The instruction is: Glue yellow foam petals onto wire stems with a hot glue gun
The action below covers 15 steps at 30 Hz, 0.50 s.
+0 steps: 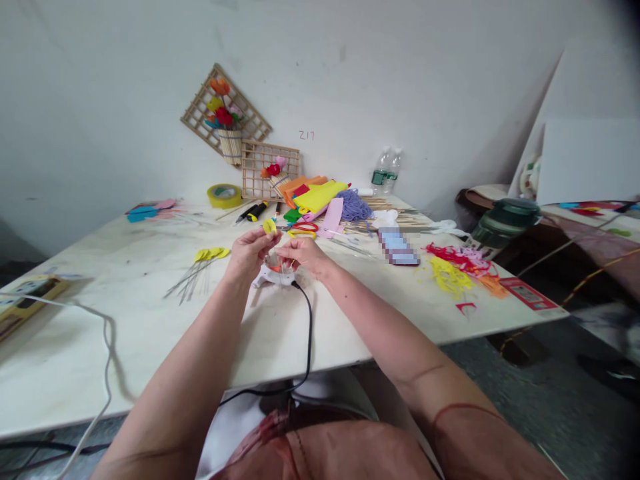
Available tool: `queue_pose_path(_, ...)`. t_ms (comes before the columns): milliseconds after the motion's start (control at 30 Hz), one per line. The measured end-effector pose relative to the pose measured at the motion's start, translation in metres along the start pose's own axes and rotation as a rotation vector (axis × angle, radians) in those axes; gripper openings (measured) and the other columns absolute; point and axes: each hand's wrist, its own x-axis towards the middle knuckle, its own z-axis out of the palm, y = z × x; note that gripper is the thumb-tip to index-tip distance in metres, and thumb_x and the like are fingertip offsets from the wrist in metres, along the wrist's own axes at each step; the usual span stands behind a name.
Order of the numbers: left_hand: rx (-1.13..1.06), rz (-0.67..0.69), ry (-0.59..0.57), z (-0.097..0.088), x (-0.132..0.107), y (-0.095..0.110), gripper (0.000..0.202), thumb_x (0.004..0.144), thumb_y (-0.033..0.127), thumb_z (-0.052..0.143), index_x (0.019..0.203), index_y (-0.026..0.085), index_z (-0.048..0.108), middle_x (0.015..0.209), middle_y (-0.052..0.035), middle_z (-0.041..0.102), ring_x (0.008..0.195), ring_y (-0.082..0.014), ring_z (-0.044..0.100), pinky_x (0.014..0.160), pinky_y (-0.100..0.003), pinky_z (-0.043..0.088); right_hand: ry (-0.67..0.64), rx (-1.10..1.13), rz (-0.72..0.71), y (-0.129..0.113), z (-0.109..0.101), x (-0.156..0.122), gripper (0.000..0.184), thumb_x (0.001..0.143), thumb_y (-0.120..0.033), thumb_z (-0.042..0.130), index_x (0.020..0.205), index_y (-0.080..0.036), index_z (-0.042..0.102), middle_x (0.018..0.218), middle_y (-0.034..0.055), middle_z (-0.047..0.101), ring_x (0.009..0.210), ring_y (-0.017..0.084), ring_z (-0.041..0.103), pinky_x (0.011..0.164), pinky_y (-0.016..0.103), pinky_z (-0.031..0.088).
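Near the middle of the table, my left hand [251, 252] is closed, its fingertips pinching a small yellow felt piece [270, 226]. My right hand [304, 256] is beside it with fingers pinched together; what they hold is too small to make out. Just beneath both hands sits a white device [267, 277] with an orange part and a black cord [310, 320], partly covered by the fingers. To the left lie several yellow felt petals [212, 254] on thin wire stems [187, 281]. Red-handled scissors [305, 227] rest behind my hands.
Felt sheets [320, 197], purple yarn [353, 205] and sticks are heaped at the back, near yellow tape [225, 195]. A phone [399, 247], felt scraps [453, 275] and a green-lidded jug [505, 223] stand right. A power strip [33, 300] lies left. Lattice frames [270, 160] lean on the wall.
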Motion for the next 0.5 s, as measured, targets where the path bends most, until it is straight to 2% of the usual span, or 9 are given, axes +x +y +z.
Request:
queue_pose_path(100,-0.001,0.021,-0.020,-0.001,0.001,-0.001,0.015,0.057,0.013,0.076,0.070,0.014,0.069,0.074,-0.0046,0.070,0.075,-0.0139,0.066,0.083,-0.026,0.049,0.070,-0.017,0.025,0.001,0.006,0.000,0.015,0.072,-0.022,0.064,0.062,-0.014,0.057,0.051,-0.0024,0.057,0.043,0.005,0.048,0.040,0.016,0.035)
queue_pose_path(200,0.015,0.014,0.036,-0.002,0.002,-0.002,0.013,0.058,0.012,0.074,0.070,0.013,0.069,0.075,-0.0045,0.070,0.076,-0.0124,0.065,0.083,-0.024,0.048,0.156,-0.067,0.032,0.000,0.007,0.001,0.012,0.072,-0.016,0.060,0.061,-0.014,0.056,0.049,-0.0031,0.056,0.042,0.005,0.046,0.040,0.017,0.034)
queue_pose_path(333,0.011,-0.032,0.140,-0.005,0.004,-0.001,0.013,0.060,0.010,0.071,0.072,0.013,0.067,0.076,-0.0039,0.069,0.076,-0.0112,0.065,0.080,-0.024,0.048,0.218,-0.196,-0.036,0.002,0.006,0.003,0.015,0.072,-0.016,0.059,0.057,-0.016,0.054,0.050,-0.0030,0.056,0.042,0.006,0.046,0.041,0.019,0.035)
queue_pose_path(500,-0.002,-0.111,0.181,-0.006,0.003,0.003,0.014,0.063,0.013,0.069,0.076,0.015,0.065,0.077,-0.0031,0.069,0.076,-0.0118,0.065,0.077,-0.025,0.048,0.186,-0.387,-0.152,0.014,0.004,0.009,0.013,0.070,-0.019,0.060,0.057,-0.018,0.059,0.052,-0.0024,0.057,0.049,0.010,0.049,0.050,0.022,0.038)
